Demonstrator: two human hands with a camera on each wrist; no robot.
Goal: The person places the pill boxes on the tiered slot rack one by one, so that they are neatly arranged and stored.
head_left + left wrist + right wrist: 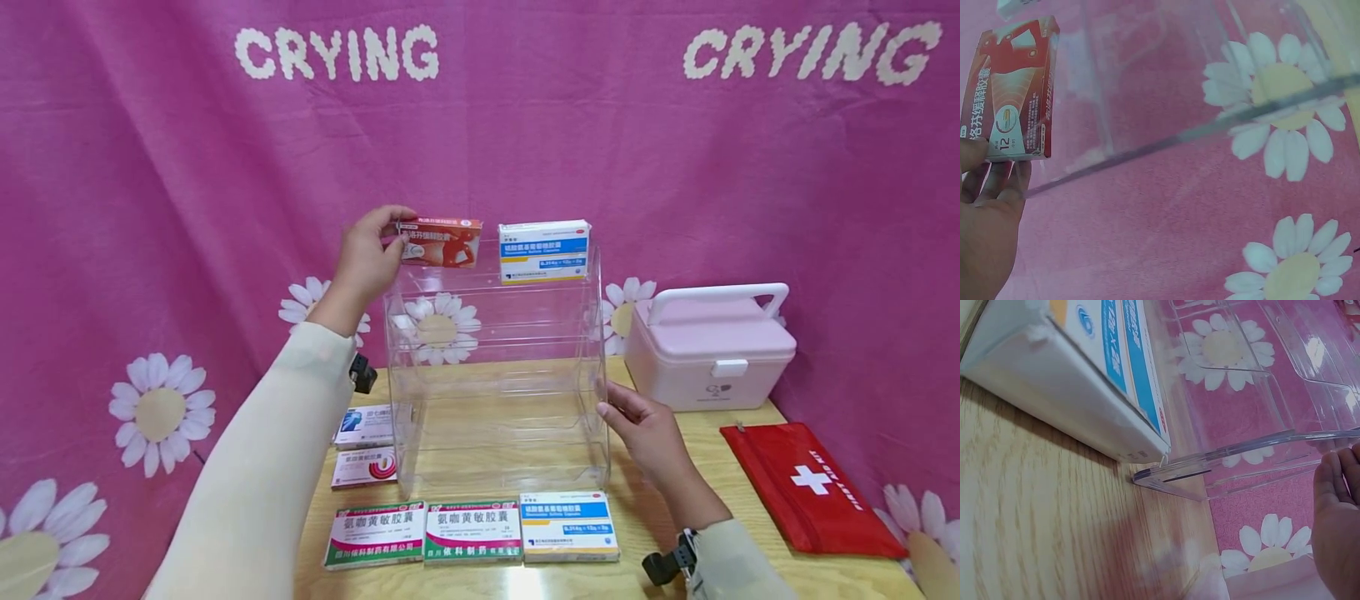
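Note:
At the top left of a clear acrylic stepped rack (495, 433), my left hand (372, 257) pinches a red medicine box (442, 246) between thumb and fingers. The box stands upright over the top tier, its printed face showing also in the left wrist view. A white-and-blue medicine box (545, 252) sits on that same tier at the right. My right hand (651, 435) touches the rack's right side panel from outside, lower down. In the right wrist view its fingers (1333, 478) lie fairly straight along the panel's edge.
Before the rack lie two green-and-white boxes (375, 535) (472, 532) and a white-and-blue box (570, 527). Two white boxes (367, 427) (365, 467) lie by its left side. A pink case (712, 350) and a red first aid pouch (813, 492) are at right; a pink curtain (525, 142) hangs behind.

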